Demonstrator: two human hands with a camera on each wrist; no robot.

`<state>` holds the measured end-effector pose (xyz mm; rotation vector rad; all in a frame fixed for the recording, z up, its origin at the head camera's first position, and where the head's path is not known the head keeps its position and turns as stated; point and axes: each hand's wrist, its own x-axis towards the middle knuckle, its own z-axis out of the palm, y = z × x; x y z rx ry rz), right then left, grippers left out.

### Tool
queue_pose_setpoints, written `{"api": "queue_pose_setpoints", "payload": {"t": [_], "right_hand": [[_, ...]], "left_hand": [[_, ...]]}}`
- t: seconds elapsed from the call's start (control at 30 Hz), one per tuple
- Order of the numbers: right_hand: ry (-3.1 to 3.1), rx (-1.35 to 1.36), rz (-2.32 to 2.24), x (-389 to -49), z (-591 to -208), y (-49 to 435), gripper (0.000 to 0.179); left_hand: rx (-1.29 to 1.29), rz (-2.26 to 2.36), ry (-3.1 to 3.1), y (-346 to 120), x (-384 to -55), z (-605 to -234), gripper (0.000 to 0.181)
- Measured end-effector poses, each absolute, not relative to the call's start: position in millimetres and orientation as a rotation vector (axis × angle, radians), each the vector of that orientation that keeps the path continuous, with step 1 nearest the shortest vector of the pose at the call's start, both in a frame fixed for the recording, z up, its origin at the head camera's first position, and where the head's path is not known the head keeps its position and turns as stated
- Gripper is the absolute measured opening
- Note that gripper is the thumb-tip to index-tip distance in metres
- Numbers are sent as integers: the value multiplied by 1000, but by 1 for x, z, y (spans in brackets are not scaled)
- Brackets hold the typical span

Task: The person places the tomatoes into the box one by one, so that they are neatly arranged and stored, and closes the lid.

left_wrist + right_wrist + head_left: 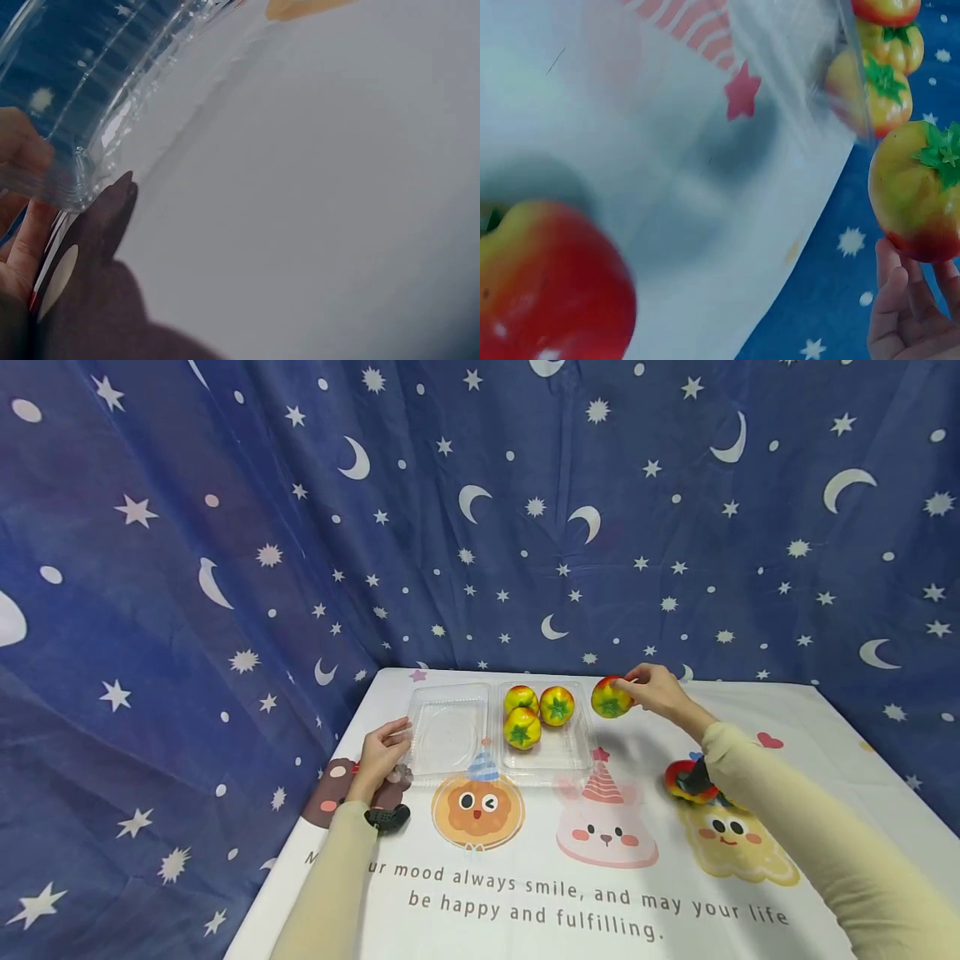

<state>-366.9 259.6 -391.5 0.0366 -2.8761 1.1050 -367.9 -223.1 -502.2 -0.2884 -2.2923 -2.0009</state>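
Observation:
In the head view, my right hand (660, 691) pinches a red-and-yellow tomato (610, 698) with a green star-shaped calyx. The hand holds it in the air just right of a clear plastic clamshell box (551, 762). Three similar tomatoes, one of them this front tomato (522, 729), sit in the box's right half. My left hand (381, 753) grips the left edge of the opened lid (450, 735). The left wrist view shows fingers (28, 240) at the lid's corner. The right wrist view has the held tomato (915, 191) at the fingertips (889, 262).
Another red tomato (686, 779) lies on the table under my right forearm, partly hidden by the wrist strap. The white tablecloth (525, 935) carries cartoon prints and lettering. A blue curtain (480, 585) with moons and stars hangs behind and at the left.

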Motion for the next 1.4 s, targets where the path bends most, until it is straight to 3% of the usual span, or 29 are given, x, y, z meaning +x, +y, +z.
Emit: {"api": "queue_pose_setpoints", "payload": {"t": [0.6,1.4], "right_hand": [[-2943,203,1052,-382,-410,189,45],[-3089,227,800,-386,-432,173,45]], "left_hand": [[-227,-1926,-2279,-225,-392,-539,48],[-211,-1907,-2282,-226,-395,-539,48]]}}
